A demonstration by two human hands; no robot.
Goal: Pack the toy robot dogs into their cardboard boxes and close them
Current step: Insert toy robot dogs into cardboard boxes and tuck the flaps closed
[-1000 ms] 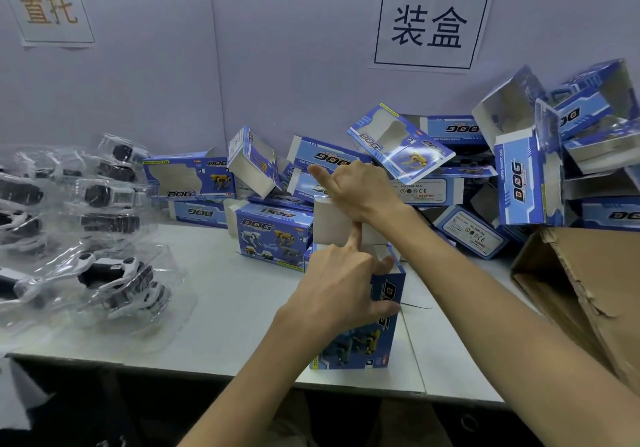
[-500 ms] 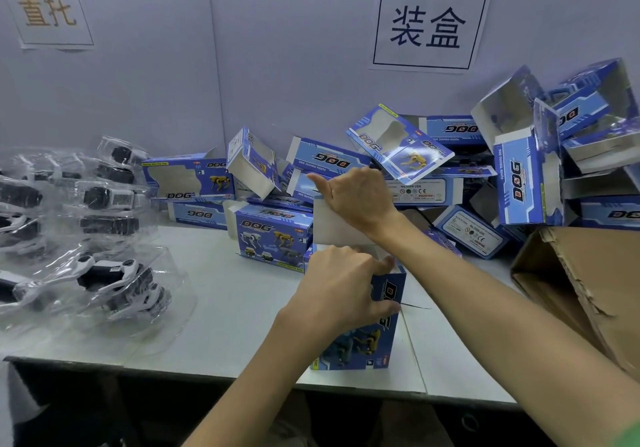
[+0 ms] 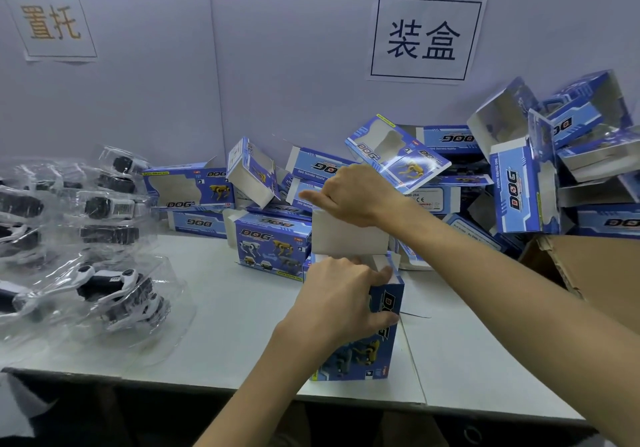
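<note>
Folding, seemingly, left hand (image 3: 341,296) round box (image 3: 369,353).

Toy packing station in a factory: printed station signs (image 3: 425,39) on partition wall, heaped blue boxes (image 3: 516,190), blister-packed robot dogs (image 3: 114,287) on table (image 3: 221,308).

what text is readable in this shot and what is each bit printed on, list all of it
"装盒": right wall sign, black characters in a frame.
"置托": left wall sign, orange characters.
"DOG": upright blue box in the pile, flat box on the table, and the held box, partly covered by the left hand.
"CE": white label on a piled box.
Other small print on boxes: too blurred to read.
</note>
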